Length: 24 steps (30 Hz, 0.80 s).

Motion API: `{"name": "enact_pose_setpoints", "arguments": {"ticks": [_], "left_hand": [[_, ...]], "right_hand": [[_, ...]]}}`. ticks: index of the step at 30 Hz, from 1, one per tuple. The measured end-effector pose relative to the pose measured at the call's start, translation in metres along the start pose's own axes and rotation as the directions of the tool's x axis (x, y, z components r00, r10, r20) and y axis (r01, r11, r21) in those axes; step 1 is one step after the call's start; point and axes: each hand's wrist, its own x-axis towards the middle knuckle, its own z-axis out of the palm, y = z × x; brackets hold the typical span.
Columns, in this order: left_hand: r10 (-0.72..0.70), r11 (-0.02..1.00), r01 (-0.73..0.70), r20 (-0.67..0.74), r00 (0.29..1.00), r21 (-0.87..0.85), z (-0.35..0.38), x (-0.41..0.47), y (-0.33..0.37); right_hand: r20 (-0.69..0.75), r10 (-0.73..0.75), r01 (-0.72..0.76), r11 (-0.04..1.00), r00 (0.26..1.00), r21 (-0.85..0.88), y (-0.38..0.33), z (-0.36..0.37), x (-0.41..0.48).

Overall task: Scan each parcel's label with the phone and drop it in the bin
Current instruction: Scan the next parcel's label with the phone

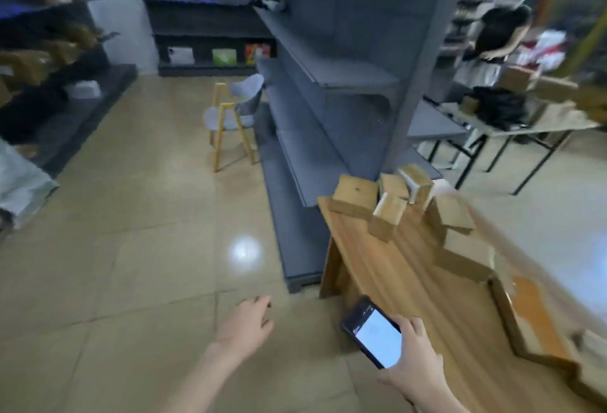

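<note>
Several brown cardboard parcels [387, 212] are heaped at the far end of a wooden table [423, 294]. My right hand [414, 356] grips a black phone [372, 333] with a lit white screen, held at the table's near left edge. To the left, my left hand [244, 324] hangs over the floor with relaxed fingers, holding nothing. An open cardboard box [538, 320] sits on the table's right side, near the front; whether it is the bin I cannot tell.
A grey shelving unit [328, 90] stands just beyond the table's far left. A grey and yellow chair [235, 113] stands on the tiled floor. A person bends over a folding table [525, 126] at the back right. More dark shelves [49, 67] line the left.
</note>
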Motion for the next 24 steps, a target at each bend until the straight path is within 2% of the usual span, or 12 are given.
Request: {"name": "enact_pose_setpoints", "arguments": {"ticks": [6, 10, 20, 24], "left_hand": [[0.232, 0.973, -0.233, 0.133, 0.964, -0.013, 0.042, 0.088, 0.098], [0.276, 0.958, -0.286, 0.197, 0.941, 0.025, 0.057, 0.126, 0.15], [0.22, 0.949, -0.26, 0.216, 0.951, 0.179, 0.061, 0.203, 0.194], [0.202, 0.954, -0.238, 0.194, 0.96, 0.182, 0.062, 0.245, 0.21]], "right_hand": [[-0.095, 0.285, -0.278, 0.957, 0.954, 0.087, 0.083, -0.038, 0.02], [-0.119, 0.39, -0.384, 0.92, 0.913, 0.074, 0.128, -0.057, 0.04], [-0.061, 0.4, -0.391, 0.912, 0.914, 0.125, 0.168, -0.084, 0.098], [-0.025, 0.409, -0.401, 0.904, 0.912, 0.148, 0.17, -0.088, 0.123]]}}
